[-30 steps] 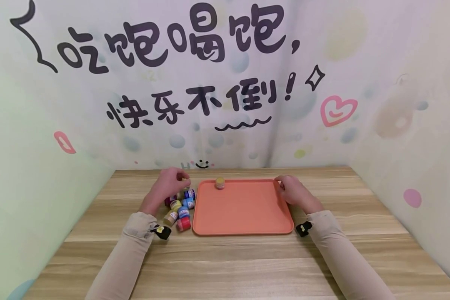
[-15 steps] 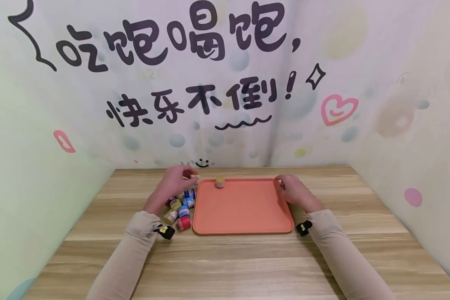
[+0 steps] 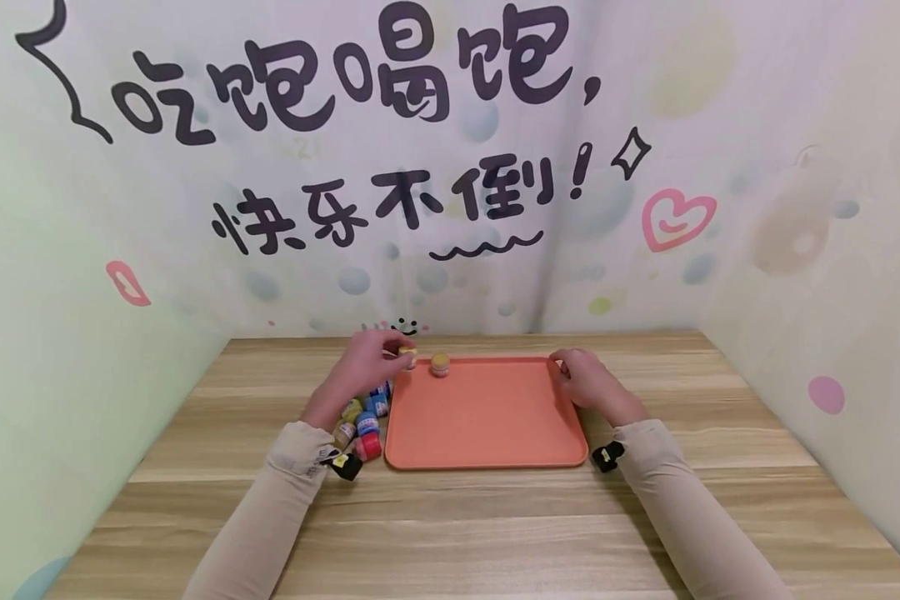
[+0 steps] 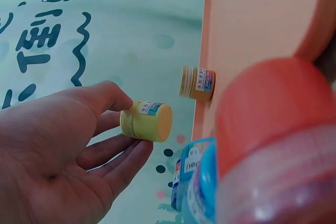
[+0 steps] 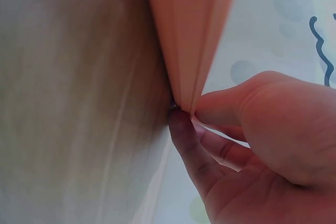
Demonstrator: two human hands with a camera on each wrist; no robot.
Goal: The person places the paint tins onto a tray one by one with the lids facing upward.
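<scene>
My left hand pinches a small yellow paint jar between thumb and fingers. In the head view that jar is at the far left corner of the orange tray. A lone ochre paint jar stands on the tray by its far rim, just right of the held one. At the tray's far right corner, my right hand pinches the rim; the right wrist view has thumb and finger meeting on the tray's edge.
Left of the tray lies a cluster of paint jars, among them a red jar, a blue jar and an olive-yellow jar. My left forearm partly covers them. The wooden table ends at a printed wall cloth.
My left hand has moved right with the yellow paint jar, from above the cluster to the tray's far left corner. The right hand and the tray have stayed in place.
</scene>
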